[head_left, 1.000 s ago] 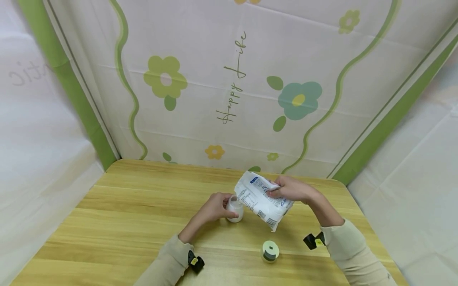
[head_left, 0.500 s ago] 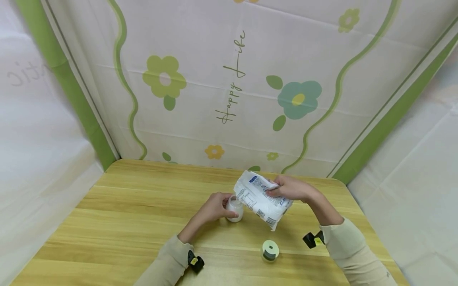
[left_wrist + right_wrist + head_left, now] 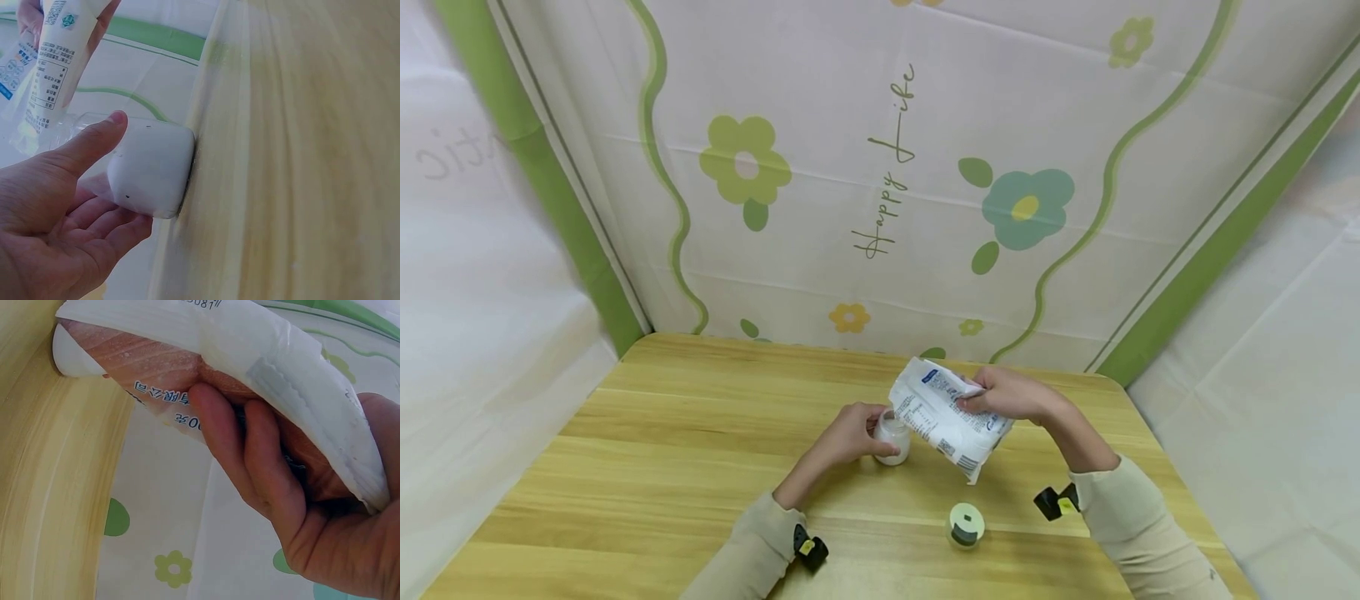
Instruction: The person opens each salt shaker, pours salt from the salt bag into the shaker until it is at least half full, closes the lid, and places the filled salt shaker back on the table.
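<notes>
My left hand [image 3: 850, 433] holds a small clear jar [image 3: 892, 443] standing on the wooden table, thumb on one side and fingers round the other. In the left wrist view white contents fill most of the jar [image 3: 156, 165]. My right hand [image 3: 1011, 396] grips a white printed plastic bag [image 3: 951, 421] by its upper side, thumb on top and fingers beneath. The bag is tilted, its left corner right over the jar's mouth, which it partly hides. Pinkish print covers the bag's underside in the right wrist view [image 3: 144, 362].
Nearer the front of the wooden table [image 3: 662, 467] stands a round pale green lid [image 3: 966, 527] with a dark grey part. Behind the table's far edge hangs a white curtain [image 3: 820, 267] with flowers. More curtain panels close off both sides.
</notes>
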### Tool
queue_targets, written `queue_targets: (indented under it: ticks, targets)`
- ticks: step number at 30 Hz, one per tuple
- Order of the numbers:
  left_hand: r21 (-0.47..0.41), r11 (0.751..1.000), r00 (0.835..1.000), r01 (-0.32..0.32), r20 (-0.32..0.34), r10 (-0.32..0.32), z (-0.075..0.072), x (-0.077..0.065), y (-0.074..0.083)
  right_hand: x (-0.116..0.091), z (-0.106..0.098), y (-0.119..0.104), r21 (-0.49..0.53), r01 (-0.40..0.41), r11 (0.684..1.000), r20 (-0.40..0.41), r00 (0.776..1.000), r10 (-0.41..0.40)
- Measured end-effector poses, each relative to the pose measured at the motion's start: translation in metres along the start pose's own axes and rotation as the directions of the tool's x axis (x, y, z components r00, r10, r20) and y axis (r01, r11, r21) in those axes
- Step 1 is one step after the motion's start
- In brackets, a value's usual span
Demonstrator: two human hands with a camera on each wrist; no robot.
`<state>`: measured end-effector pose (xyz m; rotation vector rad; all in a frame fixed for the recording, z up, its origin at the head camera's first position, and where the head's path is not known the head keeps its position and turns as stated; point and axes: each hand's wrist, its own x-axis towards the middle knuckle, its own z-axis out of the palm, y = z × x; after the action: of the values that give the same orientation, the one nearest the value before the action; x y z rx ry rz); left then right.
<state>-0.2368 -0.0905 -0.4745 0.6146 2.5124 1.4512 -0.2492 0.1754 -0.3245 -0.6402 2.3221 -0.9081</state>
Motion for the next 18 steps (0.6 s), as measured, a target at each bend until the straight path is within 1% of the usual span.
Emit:
queue_targets:
  ticks: [18]
  targets:
    - [0.029, 0.999, 1.0, -0.014, -0.005, 0.014, -0.0008, -0.0012, 0.0018, 0.0005, -0.0002, -0.0013, 0.002, -0.023, 1.0, -0.006, 1.0, 0.023]
